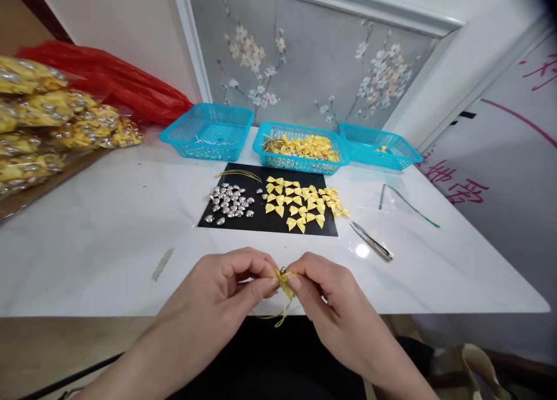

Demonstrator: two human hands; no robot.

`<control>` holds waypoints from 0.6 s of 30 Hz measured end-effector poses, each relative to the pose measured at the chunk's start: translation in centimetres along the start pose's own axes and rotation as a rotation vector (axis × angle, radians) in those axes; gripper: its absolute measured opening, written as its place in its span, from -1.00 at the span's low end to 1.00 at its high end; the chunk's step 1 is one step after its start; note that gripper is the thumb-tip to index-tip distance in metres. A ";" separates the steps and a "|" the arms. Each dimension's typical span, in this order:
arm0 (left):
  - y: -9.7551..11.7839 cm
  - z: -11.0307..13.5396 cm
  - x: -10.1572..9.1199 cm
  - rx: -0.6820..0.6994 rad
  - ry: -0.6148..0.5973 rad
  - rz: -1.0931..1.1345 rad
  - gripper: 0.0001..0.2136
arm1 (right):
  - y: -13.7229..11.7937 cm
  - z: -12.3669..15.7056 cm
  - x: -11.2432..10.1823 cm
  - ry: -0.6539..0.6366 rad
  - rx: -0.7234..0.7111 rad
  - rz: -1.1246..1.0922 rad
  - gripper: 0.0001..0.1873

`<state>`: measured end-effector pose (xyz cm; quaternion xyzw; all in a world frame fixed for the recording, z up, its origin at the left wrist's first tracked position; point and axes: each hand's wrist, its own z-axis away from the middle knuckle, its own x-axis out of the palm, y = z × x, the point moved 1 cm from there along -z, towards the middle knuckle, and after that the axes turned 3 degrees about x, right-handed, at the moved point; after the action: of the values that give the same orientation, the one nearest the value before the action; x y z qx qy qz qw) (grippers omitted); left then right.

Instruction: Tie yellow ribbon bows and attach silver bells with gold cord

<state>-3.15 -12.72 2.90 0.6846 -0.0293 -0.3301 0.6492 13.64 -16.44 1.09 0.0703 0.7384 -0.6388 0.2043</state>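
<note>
Over the table's front edge, a yellow ribbon bow (286, 285) is pinched from both sides. My left hand (235, 281) grips its left part between thumb and forefinger. On the other side, my right hand (324, 290) does the same. A small silver bead (283, 269) shows at the top between the fingertips, and a thin yellow cord (281, 319) dangles in a loop below. Beyond the hands lies a black mat (261, 223) with silver heart-shaped beads (230, 201) on its left, rows of yellow bows (298, 200) on its right, and yellow cords (239, 173) along the back.
Three blue baskets line the wall: the left one (209, 151) with whitish strands, the middle one (300, 166) full of bows and beads, the right one (378, 157) with a little yellow. Thread snips (372, 241) lie at right. Filled plastic bags (35, 110) are piled at left.
</note>
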 end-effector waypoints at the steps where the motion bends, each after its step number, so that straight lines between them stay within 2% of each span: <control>1: 0.0 0.0 0.1 -0.003 0.002 -0.015 -0.83 | -0.1 0.0 0.0 -0.009 0.006 0.016 -0.76; 7: 0.4 0.4 0.6 0.036 0.087 -0.071 -0.83 | -0.5 -0.1 -0.2 -0.005 0.030 0.127 -0.78; 14: 0.0 0.0 -0.1 -0.119 -0.025 0.099 -0.89 | -0.2 -0.3 -0.2 -0.034 0.045 0.085 -0.81; 18: -0.2 -0.4 -0.6 -0.131 -0.061 0.232 -0.90 | 0.1 -0.4 -0.6 -0.070 0.094 0.009 -0.84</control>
<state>-3.50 -12.11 2.93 0.6226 -0.1062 -0.2746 0.7250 14.08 -15.92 1.30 0.0607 0.6998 -0.6738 0.2292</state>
